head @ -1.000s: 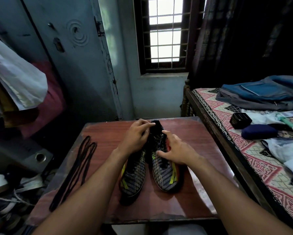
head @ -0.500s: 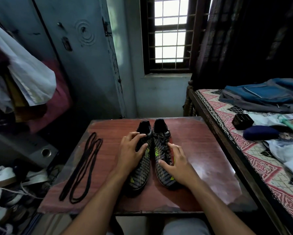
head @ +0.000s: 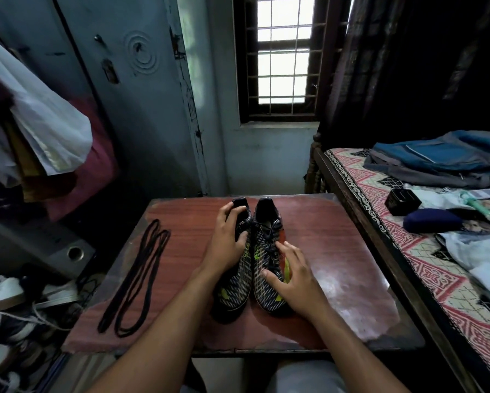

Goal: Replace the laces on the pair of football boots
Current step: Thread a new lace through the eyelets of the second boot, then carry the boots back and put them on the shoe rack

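Note:
Two black patterned football boots with yellow-green marks stand side by side on the wooden table (head: 337,251), toes towards me. My left hand (head: 228,245) grips the left boot (head: 233,290) over its collar and laces, fingers curled round its upper. My right hand (head: 292,279) rests on the right boot (head: 266,245), thumb on the toe area and fingers spread along its outer side. The right boot is laced with black laces. A pair of loose black laces (head: 137,276) lies in long loops on the left side of the table.
A bed (head: 425,273) with a patterned cover stands close on the right, holding a blue bag (head: 447,157), a black box (head: 402,201) and a dark pouch (head: 432,219). Shoes (head: 3,290) and a speaker (head: 73,252) sit on the floor at left. Clothes (head: 39,131) hang at left.
Both boots now stand straight and close together, nearer the far edge. My left hand has slid up towards the left boot's collar. My right hand stays on the right boot's side.

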{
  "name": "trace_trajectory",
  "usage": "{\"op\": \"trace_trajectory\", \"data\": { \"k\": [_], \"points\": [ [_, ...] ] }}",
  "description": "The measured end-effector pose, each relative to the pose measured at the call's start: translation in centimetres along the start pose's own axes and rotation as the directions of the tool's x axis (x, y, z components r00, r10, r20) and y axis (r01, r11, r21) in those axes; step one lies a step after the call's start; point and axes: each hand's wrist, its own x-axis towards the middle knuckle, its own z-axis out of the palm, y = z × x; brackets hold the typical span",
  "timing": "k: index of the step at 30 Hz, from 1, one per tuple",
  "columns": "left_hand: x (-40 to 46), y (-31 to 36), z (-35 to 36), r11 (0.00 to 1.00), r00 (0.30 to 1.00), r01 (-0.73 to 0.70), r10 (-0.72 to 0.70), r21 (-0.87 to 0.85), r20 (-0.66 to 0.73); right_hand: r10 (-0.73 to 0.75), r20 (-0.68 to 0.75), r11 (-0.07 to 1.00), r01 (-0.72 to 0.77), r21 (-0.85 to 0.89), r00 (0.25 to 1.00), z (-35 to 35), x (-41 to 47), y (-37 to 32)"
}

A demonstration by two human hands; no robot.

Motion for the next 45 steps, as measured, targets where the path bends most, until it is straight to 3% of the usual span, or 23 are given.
{"op": "trace_trajectory", "data": {
  "k": [4, 7, 12, 14, 17, 19, 21, 23, 25, 27, 29, 31, 33, 34, 35, 36, 38, 41, 45],
  "points": [
    [-1.7, 0.3, 0.0, 0.981, 0.963, 0.173, -0.186, -0.085, -0.197, -0.018, -0.003, 1.000, 0.018, 0.020, 1.000, -0.2, -0.2, 0.0],
    [-2.5, 1.1, 0.4, 0.950, 0.949, 0.311, -0.309, 0.026, -0.066, -0.019, 0.016, 1.000, 0.019, -0.013, 1.000, -0.1, -0.3, -0.3],
    [-0.3, 3.1, 1.5, 0.872, 0.895, 0.335, -0.413, 0.358, 0.170, -0.056, 0.120, 0.996, 0.063, -0.062, 0.991, -0.5, -1.3, -1.0],
    [0.8, 3.0, 1.8, 0.860, 0.895, 0.243, -0.378, 0.450, 0.238, -0.088, 0.134, 0.996, 0.089, 0.000, 0.987, -1.6, -1.5, -1.1],
    [2.7, 3.0, 1.3, 0.884, 0.872, 0.013, -0.239, 0.468, 0.427, -0.086, -0.142, 0.996, 0.089, 0.014, 0.986, -4.5, -0.7, -0.7],
    [4.4, 3.8, 0.8, 0.886, 0.774, -0.173, -0.148, 0.430, 0.616, -0.019, -0.355, 0.998, 0.040, 0.051, 0.935, -6.7, 0.6, -0.3],
    [5.7, 5.3, 0.6, 0.848, 0.624, -0.377, -0.064, 0.372, 0.779, 0.022, -0.440, 0.994, 0.026, 0.102, 0.898, -8.6, 2.1, 0.3],
    [6.5, 6.9, 1.0, 0.746, 0.511, -0.562, -0.026, 0.357, 0.859, 0.081, -0.314, 0.988, -0.034, 0.153, 0.946, -9.7, 3.4, 1.4],
    [6.9, 8.4, 1.8, 0.610, 0.463, -0.703, 0.003, 0.365, 0.886, 0.163, -0.098, 0.970, -0.142, 0.196, 0.982, -9.7, 3.7, 2.4],
    [6.9, 9.1, 2.3, 0.473, 0.460, -0.798, 0.077, 0.374, 0.885, 0.234, -0.027, 0.956, -0.225, 0.189, 0.972, -9.0, 3.2, 3.2],
    [6.4, 8.6, 2.3, 0.419, 0.500, -0.816, 0.166, 0.398, 0.850, 0.294, -0.097, 0.937, -0.267, 0.224, 0.951, -7.9, 2.3, 3.6],
    [4.7, 6.8, 2.2, 0.488, 0.628, -0.749, 0.305, 0.449, 0.716, 0.298, -0.176, 0.936, -0.251, 0.246, 0.938, -6.8, 1.2, 2.6],
    [2.0, 5.0, 2.1, 0.745, 0.866, -0.494, 0.376, 0.448, 0.329, 0.272, -0.231, 0.949, -0.219, 0.228, 0.934, -5.7, -0.1, 1.2],
    [0.6, 4.0, 2.2, 0.892, 0.961, -0.274, 0.261, 0.359, 0.087, 0.262, -0.253, 0.952, -0.207, 0.225, 0.931, -5.1, -0.6, 0.8],
    [-0.8, 3.3, 2.2, 0.981, 0.995, -0.034, 0.050, 0.190, -0.080, 0.255, -0.255, 0.953, -0.199, 0.227, 0.933, -4.6, -1.0, 0.2],
    [-1.8, 2.7, 2.3, 0.980, 0.972, 0.197, -0.196, -0.004, -0.127, 0.256, -0.236, 0.949, -0.198, 0.246, 0.937, -4.1, -1.2, -0.1],
    [-2.8, 2.5, 2.7, 0.815, 0.856, 0.503, -0.516, -0.287, 0.035, 0.297, -0.195, 0.914, -0.220, 0.340, 0.935, -3.5, -1.0, -0.8],
    [-2.8, 2.4, 3.0, 0.617, 0.786, 0.606, -0.564, -0.502, 0.255, 0.396, -0.154, 0.835, -0.286, 0.469, 0.905, -3.3, 0.2, -0.9],
    [-0.4, 2.1, 2.5, 0.546, 0.778, 0.615, -0.537, -0.569, 0.326, 0.459, -0.097, 0.784, -0.352, 0.511, 0.883, -3.8, 2.8, -1.0]
  ]
}}
